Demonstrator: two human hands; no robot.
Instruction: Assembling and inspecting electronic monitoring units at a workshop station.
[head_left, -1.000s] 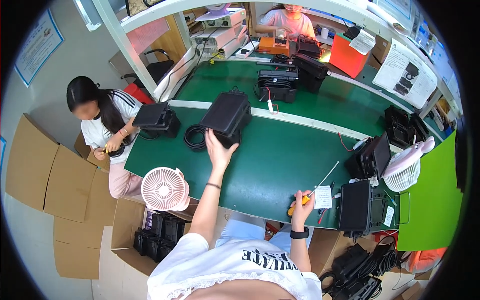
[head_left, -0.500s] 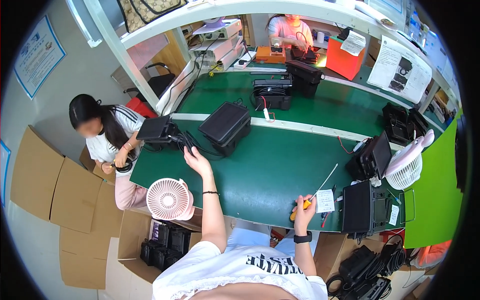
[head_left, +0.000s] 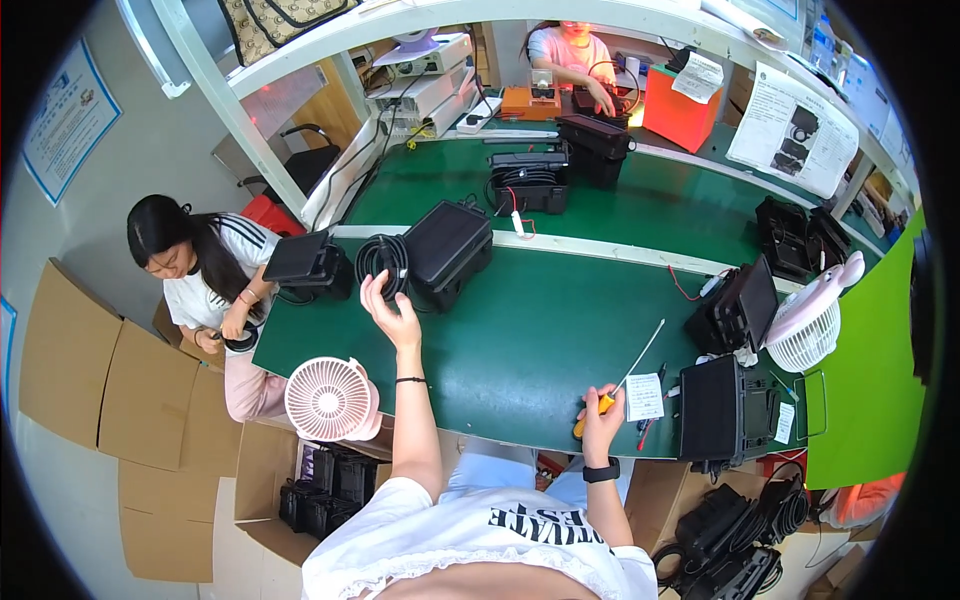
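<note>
I look down on a long, smooth green tabletop (head_left: 520, 340). Left of its middle stands a black plastic box with a flat rectangular lid (head_left: 445, 245), and just beside its left side is a round coil of black cable (head_left: 378, 258). I see the bare left hand (head_left: 397, 322) at the coil's near edge, its fingers curved and partly spread against the loops; I cannot tell whether they are clamped on the cable. Left of the coil sits a smaller black plastic box (head_left: 303, 262).

On the right, near the front edge, I see the right hand (head_left: 604, 412) closed firmly around the yellow handle of a long, thin-shafted screwdriver (head_left: 606, 402). Its metal tip points away, far and to the right. A white printed paper slip (head_left: 645, 396) lies just right of that hand, and beyond it is a black plastic case (head_left: 712, 405).

A pale pink round fan (head_left: 330, 400) stands at the near left edge. Farther left, I see a seated co-worker in a white striped-sleeve top (head_left: 250, 245), both hands at another black cable coil (head_left: 240, 338). On the far side, a second person in a pale top (head_left: 572, 50) reaches toward dark equipment.
</note>
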